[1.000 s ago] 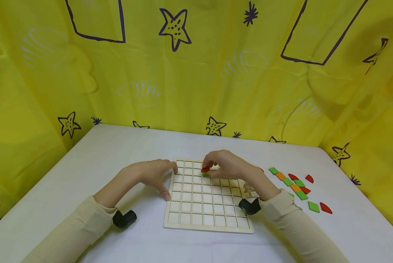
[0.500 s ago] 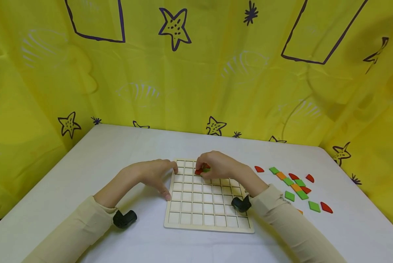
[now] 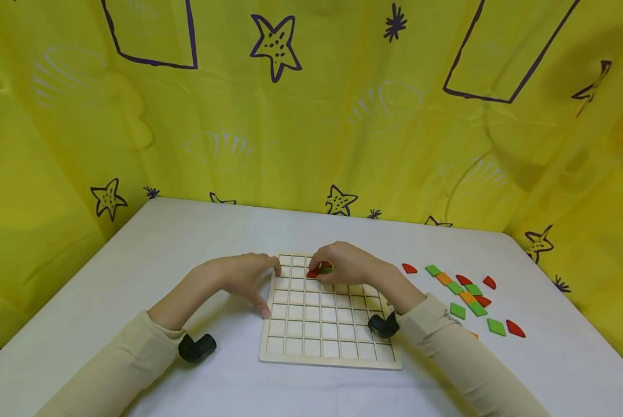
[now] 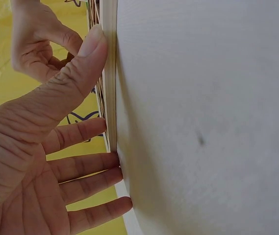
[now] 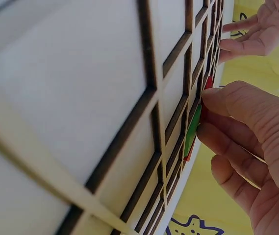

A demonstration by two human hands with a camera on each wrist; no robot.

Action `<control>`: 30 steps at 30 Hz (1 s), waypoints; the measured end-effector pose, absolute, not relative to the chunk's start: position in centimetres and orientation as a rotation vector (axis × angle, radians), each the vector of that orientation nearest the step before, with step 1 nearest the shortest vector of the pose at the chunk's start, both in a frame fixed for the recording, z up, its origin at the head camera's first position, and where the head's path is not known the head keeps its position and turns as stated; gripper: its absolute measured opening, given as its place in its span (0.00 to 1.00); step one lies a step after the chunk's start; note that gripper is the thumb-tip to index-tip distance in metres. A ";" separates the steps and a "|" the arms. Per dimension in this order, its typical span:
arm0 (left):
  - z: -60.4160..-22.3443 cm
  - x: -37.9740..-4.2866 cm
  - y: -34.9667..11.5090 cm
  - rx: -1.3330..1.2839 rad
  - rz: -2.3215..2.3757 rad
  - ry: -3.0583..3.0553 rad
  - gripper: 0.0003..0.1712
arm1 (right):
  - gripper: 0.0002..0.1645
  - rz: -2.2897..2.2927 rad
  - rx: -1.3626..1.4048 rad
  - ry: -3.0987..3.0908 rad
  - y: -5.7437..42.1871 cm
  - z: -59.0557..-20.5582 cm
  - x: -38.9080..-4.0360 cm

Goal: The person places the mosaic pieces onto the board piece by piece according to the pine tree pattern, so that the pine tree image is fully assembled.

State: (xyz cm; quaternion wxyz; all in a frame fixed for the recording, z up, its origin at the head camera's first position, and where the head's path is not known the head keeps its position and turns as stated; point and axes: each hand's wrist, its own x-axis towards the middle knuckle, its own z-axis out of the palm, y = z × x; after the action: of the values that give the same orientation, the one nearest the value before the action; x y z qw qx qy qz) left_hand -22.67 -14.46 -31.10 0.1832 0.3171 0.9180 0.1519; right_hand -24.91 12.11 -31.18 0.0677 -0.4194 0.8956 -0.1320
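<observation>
A pale wooden grid board (image 3: pixel 332 365) lies flat on the white table. At its left edge, my left hand (image 3: pixel 238 276) rests its thumb and extended fingers against the rim. My right hand (image 3: pixel 348 263) reaches over the far rows and pinches a red quarter-circle tile (image 3: pixel 313 273) down at a cell. Right beside that tile sits a green square tile (image 5: pixel 193 128), partly covered by the fingers in the head view. Another bit of red tile (image 5: pixel 188 157) shows past the green one in the right wrist view.
Loose green tiles (image 3: pixel 458 311), orange tiles (image 3: pixel 467 297) and red quarter-circle tiles (image 3: pixel 515 328) lie scattered on the table (image 3: pixel 186 231) right of the board. A yellow patterned curtain (image 3: pixel 311 145) hangs behind and at both sides.
My right hand has moved left over the board with the red tile and brought it down beside the green one. The left hand stays at the board's edge.
</observation>
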 end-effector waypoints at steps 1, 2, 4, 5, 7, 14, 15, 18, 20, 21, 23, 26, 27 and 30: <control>-31.1 -22.7 -14.5 0.893 0.429 2.589 0.44 | 0.11 -0.399 -1.272 2.696 12.1 -31.2 -24.9; -31.1 -22.7 -14.5 0.892 0.431 2.588 0.44 | 0.12 -0.396 -1.281 2.696 12.2 -31.3 -24.9; -31.1 -22.7 -14.5 0.894 0.431 2.589 0.44 | 0.12 -0.399 -1.288 2.696 12.2 -31.3 -24.9; -31.1 -22.6 -14.5 0.889 0.436 2.587 0.44 | 0.12 -0.403 -1.290 2.696 12.2 -31.4 -24.9; -31.1 -22.6 -14.5 0.882 0.446 2.584 0.44 | 0.12 -0.417 -1.284 2.691 12.2 -31.4 -24.9; -31.0 -22.5 -14.4 0.898 0.430 2.593 0.43 | 0.12 -0.396 -1.312 2.700 12.3 -31.6 -24.9; -31.0 -22.5 -14.4 0.907 0.424 2.595 0.43 | 0.12 -0.388 -1.317 2.706 12.3 -31.6 -24.9; -31.0 -22.5 -14.5 0.904 0.423 2.597 0.43 | 0.12 -0.378 -1.323 2.717 12.3 -31.6 -25.0; -31.0 -22.4 -14.5 0.904 0.422 2.596 0.43 | 0.12 -0.384 -1.326 2.716 12.3 -31.6 -24.9; -31.0 -22.4 -14.5 0.903 0.424 2.597 0.43 | 0.12 -0.388 -1.324 2.715 12.3 -31.6 -24.9; -31.1 -22.5 -14.5 0.907 0.423 2.598 0.43 | 0.12 -0.392 -1.315 2.712 12.2 -31.6 -24.9; -31.1 -22.5 -14.5 0.902 0.425 2.598 0.43 | 0.12 -0.402 -1.305 2.719 12.4 -31.5 -24.9; -31.1 -22.5 -14.5 0.904 0.424 2.598 0.43 | 0.13 -0.407 -1.302 2.723 12.5 -31.4 -24.8; -31.1 -22.5 -14.5 0.896 0.422 2.598 0.43 | 0.13 -0.436 -1.305 2.743 13.2 -31.1 -24.7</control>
State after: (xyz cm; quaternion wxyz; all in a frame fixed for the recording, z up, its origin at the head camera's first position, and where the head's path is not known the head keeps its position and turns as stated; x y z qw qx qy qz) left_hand -22.53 -14.48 -31.08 0.1796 0.3170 0.9192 0.1493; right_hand -24.74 13.20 -31.06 0.0366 -0.4251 0.8932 -0.1421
